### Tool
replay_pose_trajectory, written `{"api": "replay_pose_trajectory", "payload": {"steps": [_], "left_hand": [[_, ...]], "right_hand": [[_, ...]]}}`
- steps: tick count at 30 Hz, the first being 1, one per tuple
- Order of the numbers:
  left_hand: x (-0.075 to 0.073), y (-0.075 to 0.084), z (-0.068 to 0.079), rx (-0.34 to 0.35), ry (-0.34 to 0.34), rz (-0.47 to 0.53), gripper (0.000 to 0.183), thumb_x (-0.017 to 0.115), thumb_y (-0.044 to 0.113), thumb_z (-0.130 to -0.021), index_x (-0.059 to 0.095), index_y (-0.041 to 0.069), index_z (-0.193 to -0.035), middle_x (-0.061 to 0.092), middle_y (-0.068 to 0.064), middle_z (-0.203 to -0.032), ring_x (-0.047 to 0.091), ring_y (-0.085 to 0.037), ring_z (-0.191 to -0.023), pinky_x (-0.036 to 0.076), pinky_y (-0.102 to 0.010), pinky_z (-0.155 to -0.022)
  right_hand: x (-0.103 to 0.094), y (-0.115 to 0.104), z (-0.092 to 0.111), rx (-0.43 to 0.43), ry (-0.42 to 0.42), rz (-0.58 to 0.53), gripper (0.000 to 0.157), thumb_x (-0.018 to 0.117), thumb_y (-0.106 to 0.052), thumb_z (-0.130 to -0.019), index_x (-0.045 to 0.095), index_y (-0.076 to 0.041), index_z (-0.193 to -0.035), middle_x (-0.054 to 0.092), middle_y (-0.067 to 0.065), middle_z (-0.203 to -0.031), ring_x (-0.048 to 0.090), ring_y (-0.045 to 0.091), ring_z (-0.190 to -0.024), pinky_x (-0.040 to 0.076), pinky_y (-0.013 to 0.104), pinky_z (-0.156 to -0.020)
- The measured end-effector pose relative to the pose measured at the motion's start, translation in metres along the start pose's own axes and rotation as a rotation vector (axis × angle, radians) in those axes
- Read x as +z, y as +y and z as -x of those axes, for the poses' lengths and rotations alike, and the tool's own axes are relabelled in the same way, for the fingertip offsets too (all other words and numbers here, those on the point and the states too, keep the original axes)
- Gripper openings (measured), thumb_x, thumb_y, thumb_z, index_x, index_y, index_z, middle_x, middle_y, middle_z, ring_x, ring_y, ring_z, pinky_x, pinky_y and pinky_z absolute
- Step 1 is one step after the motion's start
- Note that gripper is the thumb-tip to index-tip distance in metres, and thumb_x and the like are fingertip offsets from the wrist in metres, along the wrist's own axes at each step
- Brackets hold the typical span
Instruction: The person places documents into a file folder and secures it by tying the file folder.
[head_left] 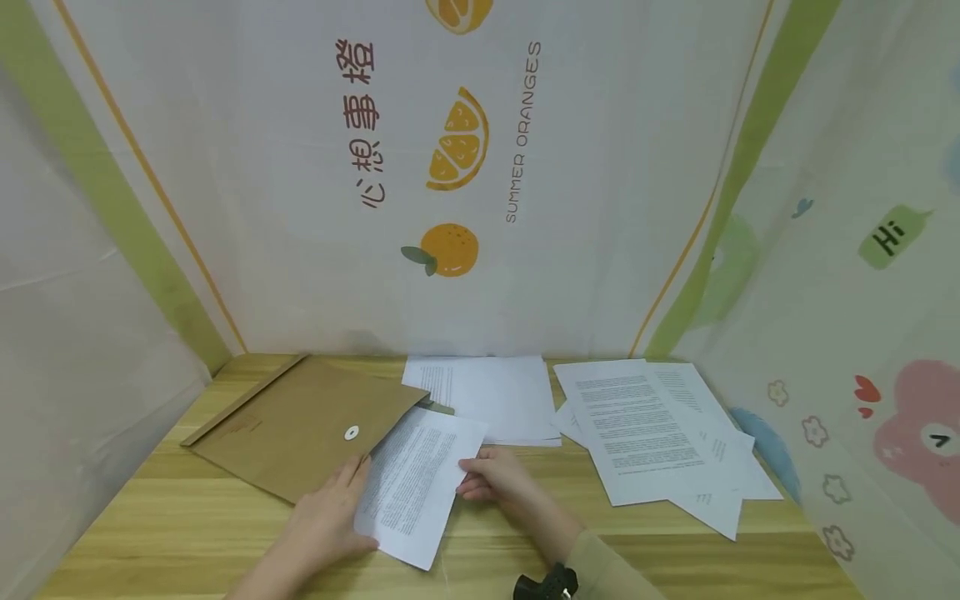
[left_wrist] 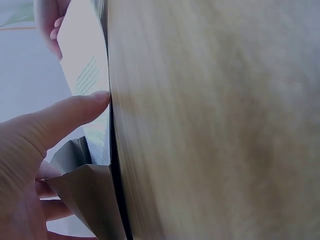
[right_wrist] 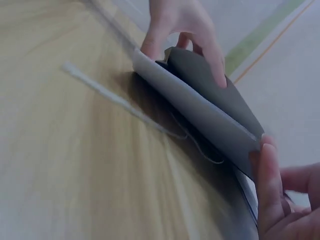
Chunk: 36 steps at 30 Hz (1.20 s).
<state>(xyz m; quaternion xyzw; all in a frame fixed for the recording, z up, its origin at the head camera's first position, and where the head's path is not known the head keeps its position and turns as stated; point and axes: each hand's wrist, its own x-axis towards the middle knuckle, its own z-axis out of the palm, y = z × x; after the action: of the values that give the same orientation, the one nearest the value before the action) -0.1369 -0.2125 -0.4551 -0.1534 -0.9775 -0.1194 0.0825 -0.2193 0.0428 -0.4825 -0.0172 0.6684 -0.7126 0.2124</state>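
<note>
A brown kraft paper envelope [head_left: 300,425] with a white round button lies tilted on the left of the table, its opening toward the right. Printed paper [head_left: 412,483] sits partly inside that opening; its far part is hidden by the envelope. My left hand [head_left: 330,512] grips the envelope's mouth, the fingers on its upper side and the thumb [left_wrist: 82,110] touching the paper near its lower edge. On the other side, my right hand [head_left: 498,483] pinches the paper's right edge between thumb and fingers. A white string [right_wrist: 120,100] trails from beneath the envelope in the right wrist view.
Behind the hands lies a stack of white sheets [head_left: 502,400]. Several printed sheets [head_left: 645,433] overlap in a loose fan at the right. A printed curtain [head_left: 585,250] rises along the table's back and sides. The wooden tabletop [head_left: 150,517] shows in front.
</note>
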Motion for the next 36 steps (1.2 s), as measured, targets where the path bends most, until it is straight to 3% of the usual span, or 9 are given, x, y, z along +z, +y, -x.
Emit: {"api": "replay_pose_trajectory", "payload": {"steps": [8,16,24,28,36], "left_hand": [[0.002,0.004,-0.001,0.018,0.007,0.003,0.111,0.089,0.043,-0.049,0.044,-0.012,-0.134,0.043,-0.028,-0.138,0.049,-0.045,-0.118,0.05,-0.059,-0.076],[0.004,0.008,-0.003,0.032,0.016,0.007,0.112,0.089,0.043,-0.048,0.044,-0.011,-0.135,0.044,-0.026,-0.138,0.052,-0.043,-0.116,0.052,-0.057,-0.071],[0.002,0.01,-0.001,0.049,0.012,-0.002,0.11,0.09,0.043,-0.049,0.045,-0.011,-0.134,0.045,-0.026,-0.137,0.052,-0.043,-0.115,0.052,-0.057,-0.072],[0.002,0.011,-0.001,0.058,0.015,-0.001,0.11,0.089,0.045,-0.05,0.045,-0.01,-0.134,0.045,-0.027,-0.137,0.053,-0.044,-0.113,0.052,-0.057,-0.072],[0.001,0.012,0.0,0.054,0.01,0.014,0.111,0.089,0.046,-0.051,0.044,-0.011,-0.135,0.043,-0.028,-0.139,0.052,-0.044,-0.114,0.053,-0.056,-0.073]], "right_hand": [[0.029,0.001,-0.009,-0.026,0.074,-0.076,0.01,0.058,0.002,-0.091,0.059,0.011,-0.095,0.064,0.013,-0.066,0.067,0.018,-0.061,0.057,0.031,-0.064],[0.057,0.004,-0.022,-0.043,0.06,-0.197,0.004,0.053,0.007,-0.09,0.053,0.011,-0.091,0.06,0.017,-0.075,0.069,0.032,-0.08,0.057,0.033,-0.072],[0.079,0.001,-0.037,-0.035,0.086,-0.251,0.008,0.053,0.009,-0.09,0.055,0.015,-0.093,0.062,0.017,-0.074,0.07,0.031,-0.079,0.056,0.033,-0.073],[0.084,0.001,-0.046,-0.035,0.1,-0.227,0.011,0.054,0.009,-0.089,0.056,0.019,-0.094,0.065,0.023,-0.075,0.07,0.033,-0.079,0.057,0.036,-0.072],[0.099,0.0,-0.057,-0.045,0.159,-0.034,0.014,0.056,0.005,-0.09,0.061,0.018,-0.093,0.066,0.027,-0.074,0.07,0.031,-0.068,0.057,0.032,-0.059]]}}
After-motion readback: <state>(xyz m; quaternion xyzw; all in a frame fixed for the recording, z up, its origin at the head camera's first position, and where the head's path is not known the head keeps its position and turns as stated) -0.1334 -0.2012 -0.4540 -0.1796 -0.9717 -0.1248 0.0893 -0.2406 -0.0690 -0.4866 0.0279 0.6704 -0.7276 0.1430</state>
